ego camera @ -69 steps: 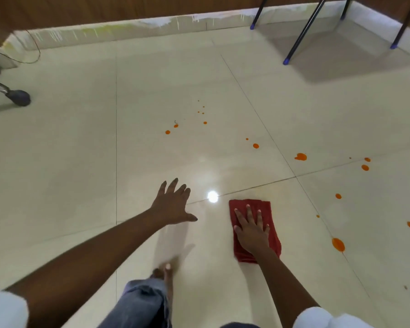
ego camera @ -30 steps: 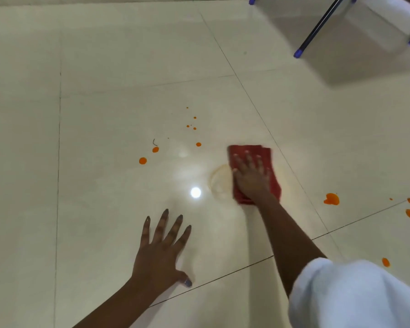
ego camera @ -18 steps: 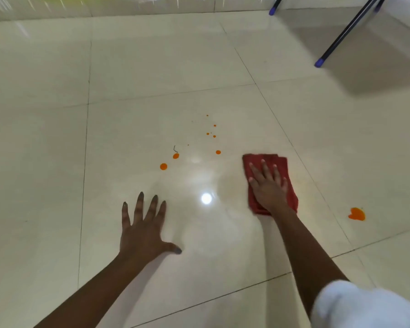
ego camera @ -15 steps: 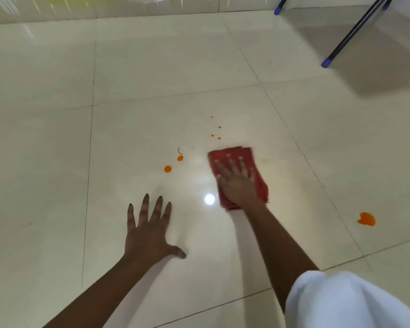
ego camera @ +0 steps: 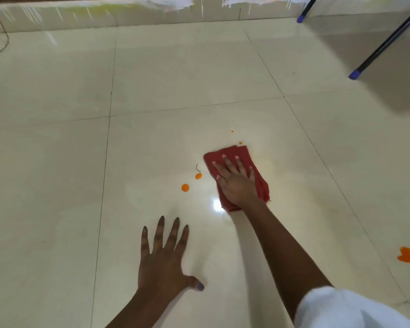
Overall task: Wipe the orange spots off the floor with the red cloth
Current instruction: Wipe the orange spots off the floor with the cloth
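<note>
Nearest, at the lower right edge, a white fabric sleeve (ego camera: 341, 308) covers the upper part of the right arm. Just ahead and to its left, the left hand (ego camera: 162, 263) lies palm-down on the glossy cream tiled floor (ego camera: 57, 185), fingers straight and spread apart, thumb out to the side, holding nothing. Further on, the right hand (ego camera: 237, 183) presses flat on a folded red cloth (ego camera: 232, 152), fingers straight and slightly fanned, not curled round the fabric. The cloth lies on the floor under the palm, its far edge and right side showing past the hand. A bright patch of reflected light (ego camera: 217, 205) sits at the cloth's near left corner. Just left of the cloth, apart from it, are two round orange spots (ego camera: 185, 187); the farther spot (ego camera: 198, 176) lies beside a short dark curled thread (ego camera: 197, 167). A tiny orange speck (ego camera: 240, 143) sits right at the cloth's far edge, and a second speck (ego camera: 232, 131) lies a little beyond. Well off to the right is a larger orange blot (ego camera: 408, 255). Farther away, a dark slanted metal leg with a blue tip (ego camera: 353, 75) stands on the tiles at upper right, with another blue-tipped leg (ego camera: 300, 19) behind it. A pale skirting board (ego camera: 128, 10) streaked with white paint drips runs along the far wall, and a thin dark cable (ego camera: 0, 43) loops at far left.
</note>
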The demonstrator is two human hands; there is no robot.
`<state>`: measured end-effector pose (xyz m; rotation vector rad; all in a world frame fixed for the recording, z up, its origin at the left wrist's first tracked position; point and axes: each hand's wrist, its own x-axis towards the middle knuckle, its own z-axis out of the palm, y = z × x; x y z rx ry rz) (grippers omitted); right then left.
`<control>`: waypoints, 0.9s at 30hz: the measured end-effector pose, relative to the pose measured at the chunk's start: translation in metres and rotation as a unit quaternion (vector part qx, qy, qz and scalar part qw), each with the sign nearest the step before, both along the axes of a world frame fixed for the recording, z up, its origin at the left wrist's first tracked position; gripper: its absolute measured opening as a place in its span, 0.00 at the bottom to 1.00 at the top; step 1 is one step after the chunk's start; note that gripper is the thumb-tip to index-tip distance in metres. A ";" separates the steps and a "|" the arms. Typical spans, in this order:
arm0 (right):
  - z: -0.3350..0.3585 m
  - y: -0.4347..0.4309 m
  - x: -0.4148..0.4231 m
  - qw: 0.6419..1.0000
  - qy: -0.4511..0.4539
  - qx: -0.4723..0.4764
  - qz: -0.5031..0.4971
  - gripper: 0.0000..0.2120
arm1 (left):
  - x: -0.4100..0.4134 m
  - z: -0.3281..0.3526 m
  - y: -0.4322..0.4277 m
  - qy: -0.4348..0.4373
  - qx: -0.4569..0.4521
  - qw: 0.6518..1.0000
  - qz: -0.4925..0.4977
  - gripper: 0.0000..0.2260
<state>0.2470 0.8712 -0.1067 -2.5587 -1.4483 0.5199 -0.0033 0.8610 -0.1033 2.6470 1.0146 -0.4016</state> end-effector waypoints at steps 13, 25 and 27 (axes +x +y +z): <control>-0.001 0.031 0.043 1.000 -0.009 -0.003 -0.005 0.21 | 0.004 -0.005 0.004 0.024 0.004 1.000 -0.012 0.56; 0.007 0.014 -0.018 0.997 0.071 -0.015 0.024 0.21 | -0.002 0.024 0.006 0.081 0.038 0.996 -0.016 0.54; 0.007 -0.001 -0.013 0.997 0.066 -0.009 -0.028 0.21 | -0.012 0.025 0.011 0.074 0.040 0.996 0.011 0.53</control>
